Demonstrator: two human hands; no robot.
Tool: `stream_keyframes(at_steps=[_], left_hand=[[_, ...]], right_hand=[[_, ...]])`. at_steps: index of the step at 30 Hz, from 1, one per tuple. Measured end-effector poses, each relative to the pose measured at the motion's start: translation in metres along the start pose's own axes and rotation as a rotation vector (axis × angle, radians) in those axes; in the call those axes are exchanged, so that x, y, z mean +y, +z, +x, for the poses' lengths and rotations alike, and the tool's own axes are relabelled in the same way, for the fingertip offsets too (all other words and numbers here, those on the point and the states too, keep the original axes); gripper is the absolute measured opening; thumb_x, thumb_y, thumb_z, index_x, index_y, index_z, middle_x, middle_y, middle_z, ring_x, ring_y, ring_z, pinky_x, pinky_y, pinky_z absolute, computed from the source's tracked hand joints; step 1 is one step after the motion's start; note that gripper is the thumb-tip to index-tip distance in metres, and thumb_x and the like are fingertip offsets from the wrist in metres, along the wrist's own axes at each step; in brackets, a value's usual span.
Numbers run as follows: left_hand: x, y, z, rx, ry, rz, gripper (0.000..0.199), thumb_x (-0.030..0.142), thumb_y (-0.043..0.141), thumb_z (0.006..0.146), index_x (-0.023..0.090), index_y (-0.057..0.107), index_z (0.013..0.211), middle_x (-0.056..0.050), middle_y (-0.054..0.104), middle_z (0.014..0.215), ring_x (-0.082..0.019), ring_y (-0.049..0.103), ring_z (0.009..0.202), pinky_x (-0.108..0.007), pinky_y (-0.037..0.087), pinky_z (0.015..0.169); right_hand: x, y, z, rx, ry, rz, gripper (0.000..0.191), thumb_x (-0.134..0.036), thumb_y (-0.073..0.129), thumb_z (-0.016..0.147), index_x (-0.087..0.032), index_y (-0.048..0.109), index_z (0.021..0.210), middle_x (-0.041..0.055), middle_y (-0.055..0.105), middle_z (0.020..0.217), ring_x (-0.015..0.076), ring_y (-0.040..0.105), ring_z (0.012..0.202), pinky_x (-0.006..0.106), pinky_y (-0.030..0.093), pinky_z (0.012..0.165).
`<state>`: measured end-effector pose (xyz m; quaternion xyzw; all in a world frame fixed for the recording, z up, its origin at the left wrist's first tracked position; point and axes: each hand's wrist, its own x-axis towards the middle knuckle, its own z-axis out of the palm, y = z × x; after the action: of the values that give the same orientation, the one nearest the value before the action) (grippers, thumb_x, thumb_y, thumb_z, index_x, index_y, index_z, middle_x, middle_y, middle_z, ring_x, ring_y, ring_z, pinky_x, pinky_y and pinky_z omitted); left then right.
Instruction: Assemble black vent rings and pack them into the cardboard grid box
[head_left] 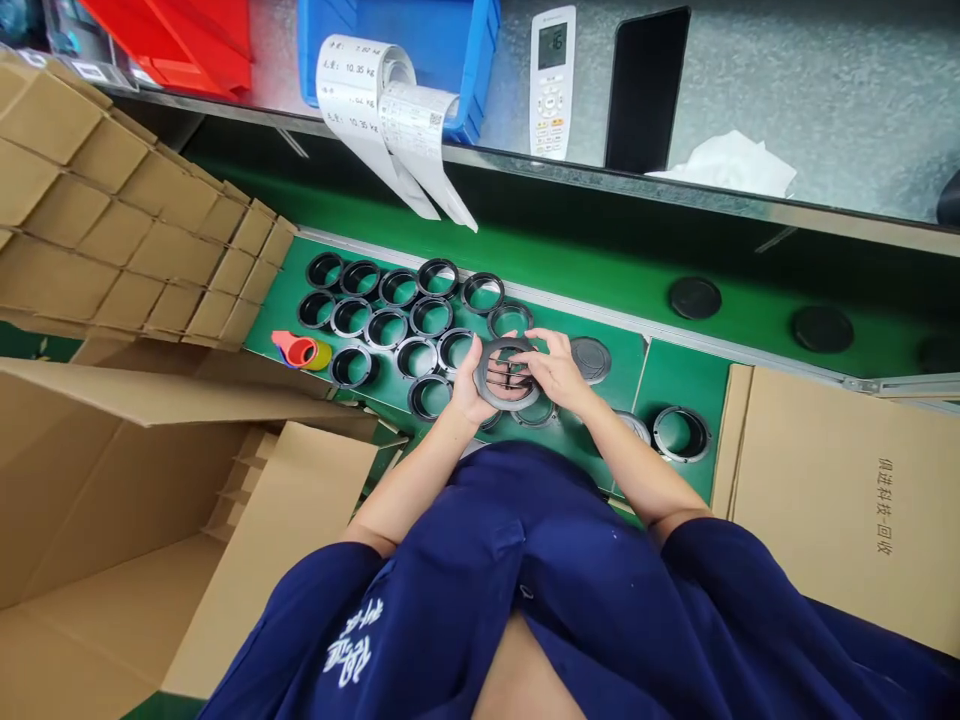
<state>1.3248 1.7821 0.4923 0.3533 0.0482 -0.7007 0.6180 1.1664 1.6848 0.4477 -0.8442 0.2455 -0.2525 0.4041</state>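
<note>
A dark ring with thin crossbars inside it point(489, 388) is held up over the green bench, close to my body. My left hand point(471, 385) is wrapped round its left side, with fingers showing through the opening. On the ring's upper right, the fingers of my right hand point(556, 372) are bent and touch its rim and inner part. Several black rings point(387, 328) stand in rows to the left of my hands. A round dark disc point(591, 360) lies just right of my right hand, and one more black ring point(681, 433) sits farther right.
Red and yellow tape-like rings point(304, 352) lie at the bench's left end. Open cardboard boxes point(270, 540) and stacked dividers point(127, 220) stand left, a closed carton point(847, 500) right. The shelf above holds a blue bin point(480, 70), paper strips point(360, 110), a remote point(552, 85) and a phone point(647, 90).
</note>
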Motion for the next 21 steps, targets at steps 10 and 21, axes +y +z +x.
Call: stream_keyframes(at_steps=[10, 21], left_hand=[[-0.003, -0.006, -0.021, -0.093, 0.037, -0.037, 0.069, 0.068, 0.035, 0.102, 0.017, 0.058, 0.142, -0.018, 0.073, 0.122, -0.037, 0.069, 0.119, -0.061, 0.054, 0.101], [-0.018, -0.041, -0.013, 0.027, -0.024, -0.081, 0.051, 0.059, 0.048, 0.101, 0.015, 0.072, 0.109, -0.012, 0.078, 0.103, -0.031, 0.073, 0.107, -0.048, 0.057, 0.100]], right_hand=[[-0.026, 0.004, -0.008, 0.068, 0.216, 0.343, 0.085, -0.076, 0.014, 0.102, -0.024, 0.081, 0.108, 0.0086, 0.060, 0.132, 0.0219, 0.053, 0.134, 0.039, 0.040, 0.120], [-0.029, 0.044, -0.050, -0.293, -0.093, -0.206, 0.089, -0.074, 0.056, 0.092, -0.017, 0.043, 0.160, 0.0166, 0.027, 0.170, 0.0377, 0.017, 0.158, 0.063, 0.013, 0.129]])
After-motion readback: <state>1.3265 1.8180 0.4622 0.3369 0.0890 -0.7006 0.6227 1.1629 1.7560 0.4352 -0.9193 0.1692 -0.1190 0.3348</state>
